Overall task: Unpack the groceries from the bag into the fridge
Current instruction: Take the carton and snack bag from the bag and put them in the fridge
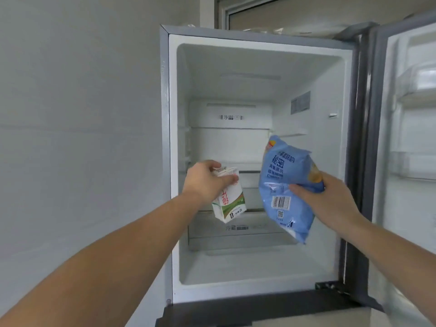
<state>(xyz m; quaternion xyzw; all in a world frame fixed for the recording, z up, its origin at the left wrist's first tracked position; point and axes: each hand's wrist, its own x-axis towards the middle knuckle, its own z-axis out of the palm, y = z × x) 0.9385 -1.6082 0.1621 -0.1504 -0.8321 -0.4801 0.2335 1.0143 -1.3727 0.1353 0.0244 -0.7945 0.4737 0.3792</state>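
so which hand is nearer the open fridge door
Right. The right hand, holding the blue bag, is close beside the door; the left hand, with the carton, is across the opening.

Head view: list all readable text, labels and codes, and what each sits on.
"净" plus small blurred marks: label on the fridge's back panel.
"秘密" in large print, upside down: blue bag in the right hand; its smaller lines are unreadable.
Barcode and QR code on the blue bag: digits too small to read.
Red characters on the milk carton in the left hand: partly hidden, unreadable.
Drawer label: blurred.
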